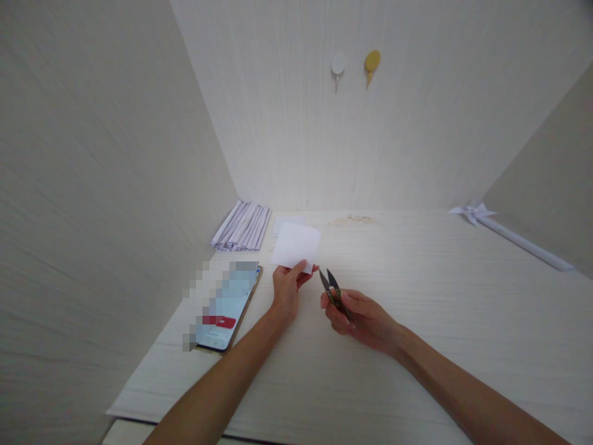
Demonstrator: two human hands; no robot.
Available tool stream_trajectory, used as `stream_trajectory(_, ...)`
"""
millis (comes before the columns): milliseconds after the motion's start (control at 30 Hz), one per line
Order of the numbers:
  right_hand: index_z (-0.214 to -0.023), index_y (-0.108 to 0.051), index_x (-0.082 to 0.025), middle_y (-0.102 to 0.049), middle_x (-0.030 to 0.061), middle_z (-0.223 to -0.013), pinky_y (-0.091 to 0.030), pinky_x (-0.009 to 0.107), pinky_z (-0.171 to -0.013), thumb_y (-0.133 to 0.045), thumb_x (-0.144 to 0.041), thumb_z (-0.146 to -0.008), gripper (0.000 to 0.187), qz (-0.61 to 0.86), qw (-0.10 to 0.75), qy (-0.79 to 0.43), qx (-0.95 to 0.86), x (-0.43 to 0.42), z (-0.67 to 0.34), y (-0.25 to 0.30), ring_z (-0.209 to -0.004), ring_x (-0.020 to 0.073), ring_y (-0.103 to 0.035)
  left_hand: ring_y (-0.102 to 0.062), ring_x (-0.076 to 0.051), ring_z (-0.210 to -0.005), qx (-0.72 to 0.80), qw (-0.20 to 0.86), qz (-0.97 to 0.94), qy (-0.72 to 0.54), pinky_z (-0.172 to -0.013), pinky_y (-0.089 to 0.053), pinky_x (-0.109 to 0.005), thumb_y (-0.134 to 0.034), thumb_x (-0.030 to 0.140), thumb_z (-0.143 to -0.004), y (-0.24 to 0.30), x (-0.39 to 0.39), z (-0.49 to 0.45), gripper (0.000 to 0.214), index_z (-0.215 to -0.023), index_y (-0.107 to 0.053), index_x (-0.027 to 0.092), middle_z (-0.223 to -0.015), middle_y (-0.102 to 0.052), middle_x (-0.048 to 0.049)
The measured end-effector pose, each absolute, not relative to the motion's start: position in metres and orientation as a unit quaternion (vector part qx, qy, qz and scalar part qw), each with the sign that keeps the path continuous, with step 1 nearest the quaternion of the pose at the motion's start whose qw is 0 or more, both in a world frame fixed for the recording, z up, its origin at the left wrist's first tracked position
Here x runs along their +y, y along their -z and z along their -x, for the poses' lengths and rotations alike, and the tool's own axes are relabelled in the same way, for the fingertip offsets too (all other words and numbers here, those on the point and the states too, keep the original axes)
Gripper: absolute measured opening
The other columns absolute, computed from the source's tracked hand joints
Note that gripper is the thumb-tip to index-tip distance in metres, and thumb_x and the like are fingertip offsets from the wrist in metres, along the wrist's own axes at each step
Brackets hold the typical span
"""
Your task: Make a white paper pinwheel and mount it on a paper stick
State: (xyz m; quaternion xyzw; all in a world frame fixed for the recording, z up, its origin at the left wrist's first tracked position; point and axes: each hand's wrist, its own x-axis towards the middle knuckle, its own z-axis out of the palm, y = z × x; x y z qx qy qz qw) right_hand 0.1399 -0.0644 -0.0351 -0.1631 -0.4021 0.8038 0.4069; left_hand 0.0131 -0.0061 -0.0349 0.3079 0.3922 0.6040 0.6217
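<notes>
Between the thumb and fingers of my left hand is a white square sheet of paper, gripped at its lower right corner and raised over the table. A small dark mark shows near its middle. My right hand is closed around a pair of thread snips, its blades parted and pointing up and left. The blade tips are close to the fingers of my left hand, just right of the paper, and appear apart from it. Behind the held sheet, another white paper lies partly hidden on the table.
Rolled paper sticks lie bundled at the back left. A phone with its screen lit rests left of my left hand. At the right wall lies a paper pinwheel on a white stick. A white hook and yellow hook hang on the back wall.
</notes>
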Motion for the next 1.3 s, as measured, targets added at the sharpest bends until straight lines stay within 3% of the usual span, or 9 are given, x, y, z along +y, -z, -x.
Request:
stream_trajectory(367, -0.077, -0.057, -0.009, -0.035, -0.0065, -0.046, -0.014, 0.021, -0.041, -0.056, -0.037, -0.068, 0.030, 0.104, 0.346, -0.831, -0.424, -0.0685, -0.1453, 0.0365, -0.039, 0.0039, -0.024, -0.061, -0.013, -0.057, 0.401, 0.618, -0.314, -0.599, -0.056, -0.045, -0.021, -0.060, 0.016, -0.058, 0.0351, -0.0068, -0.0126, 0.011, -0.068, -0.057, 0.011, -0.056, -0.062, -0.0002)
stream_trajectory(1300, -0.079, -0.058, -0.009, -0.035, -0.0060, -0.047, -0.013, 0.020, -0.040, -0.053, -0.035, -0.072, 0.027, 0.110, 0.375, -0.821, -0.416, -0.0663, -0.1428, 0.0392, -0.040, 0.0038, -0.021, -0.061, -0.013, -0.055, 0.390, 0.621, -0.310, -0.605, -0.055, -0.046, -0.021, -0.060, 0.015, -0.058, 0.0355, -0.0067, -0.0125, 0.013, -0.069, -0.056, 0.010, -0.057, -0.062, -0.0005)
